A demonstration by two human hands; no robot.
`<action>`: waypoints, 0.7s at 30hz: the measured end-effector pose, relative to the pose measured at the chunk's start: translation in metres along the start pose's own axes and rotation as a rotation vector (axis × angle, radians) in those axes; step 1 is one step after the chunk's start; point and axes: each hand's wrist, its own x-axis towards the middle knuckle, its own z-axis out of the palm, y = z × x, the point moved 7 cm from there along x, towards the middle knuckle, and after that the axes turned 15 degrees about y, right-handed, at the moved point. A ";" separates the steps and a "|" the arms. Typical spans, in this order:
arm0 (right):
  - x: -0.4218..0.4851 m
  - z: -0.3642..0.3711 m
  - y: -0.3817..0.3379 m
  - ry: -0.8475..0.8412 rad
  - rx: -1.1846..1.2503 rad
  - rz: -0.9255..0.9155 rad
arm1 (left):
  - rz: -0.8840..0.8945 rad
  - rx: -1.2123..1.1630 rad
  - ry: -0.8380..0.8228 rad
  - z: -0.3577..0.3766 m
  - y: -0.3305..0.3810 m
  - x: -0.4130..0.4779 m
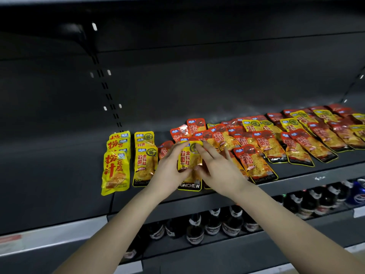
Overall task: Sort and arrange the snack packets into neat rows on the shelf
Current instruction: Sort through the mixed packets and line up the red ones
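Observation:
A yellow snack packet lies near the front of the dark shelf, on top of another packet with a black "KONCHEW" bottom edge. My left hand grips its left edge, fingers curled over the top corner and thumb near the bottom. My right hand lies on its right side with straight, spread fingers, also covering red packets. Left of it is a row of like yellow packets, then a row of yellow tofu packets. To the right, several red and yellow packets lie mixed and overlapping.
The shelf's back wall and the shelf board above are dark. The shelf section left of the tofu packets holds nothing. Below, dark bottles stand in a row, with blue cans at the far right.

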 end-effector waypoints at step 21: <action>0.019 0.047 -0.101 -0.088 0.015 -0.115 | 0.009 0.276 0.102 -0.092 -0.060 -0.022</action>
